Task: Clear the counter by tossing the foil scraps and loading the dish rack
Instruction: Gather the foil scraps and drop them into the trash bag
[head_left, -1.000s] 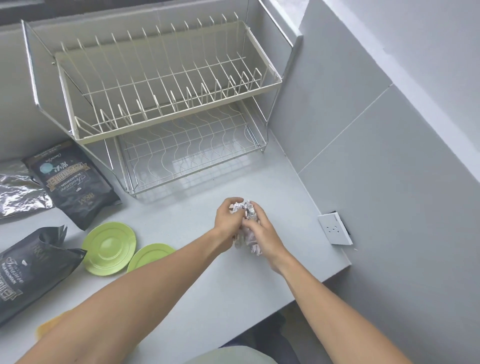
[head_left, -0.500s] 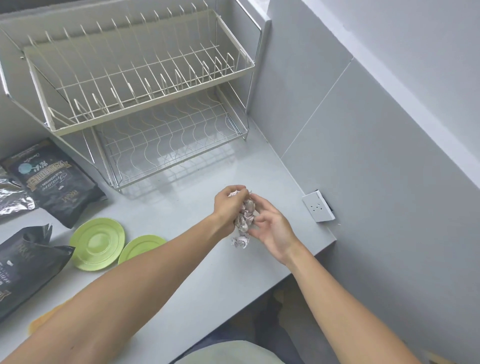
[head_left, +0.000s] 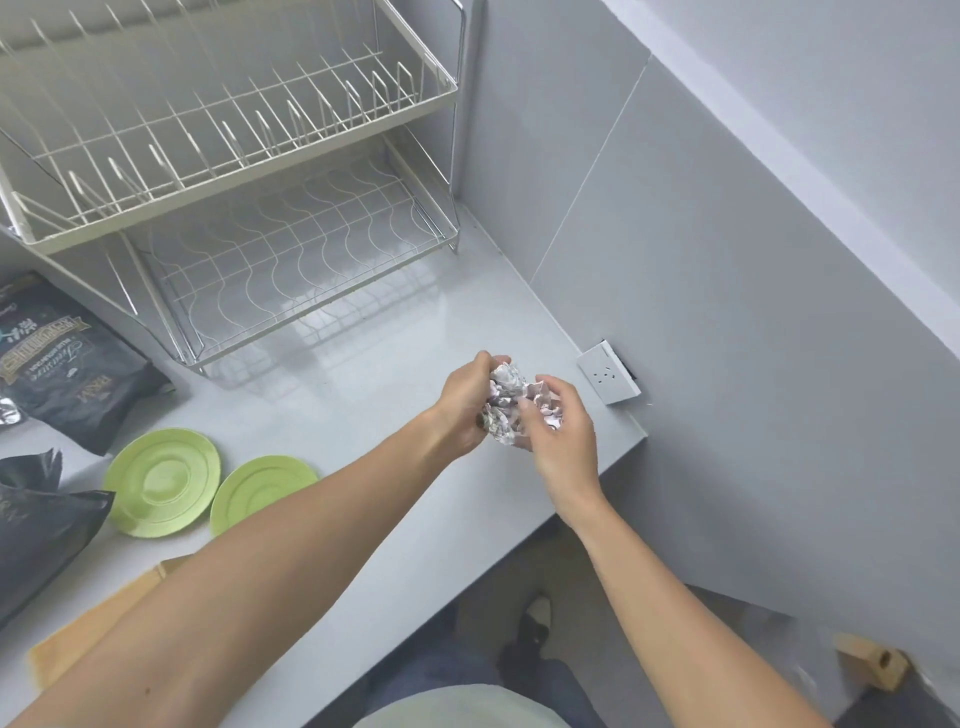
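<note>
A crumpled ball of foil (head_left: 508, 404) is held between both hands above the right end of the grey counter (head_left: 363, 395). My left hand (head_left: 465, 402) grips its left side and my right hand (head_left: 563, 428) cups its right side. Two green plates (head_left: 162, 480) (head_left: 260, 491) lie flat on the counter to the left, the nearer one partly covered by my left forearm. The two-tier wire dish rack (head_left: 228, 156) stands at the back with nothing in either tier.
Black foil pouches lie at the left: one (head_left: 62, 364) by the rack, another (head_left: 36, 540) nearer me. A wooden board (head_left: 88, 634) lies at the counter's front edge. A white socket (head_left: 609, 378) sits where the right wall meets the counter.
The view has swung to the right, so the rack and plates sit further left in frame. My hands have stayed on the foil, which now looks spread wider between them.
</note>
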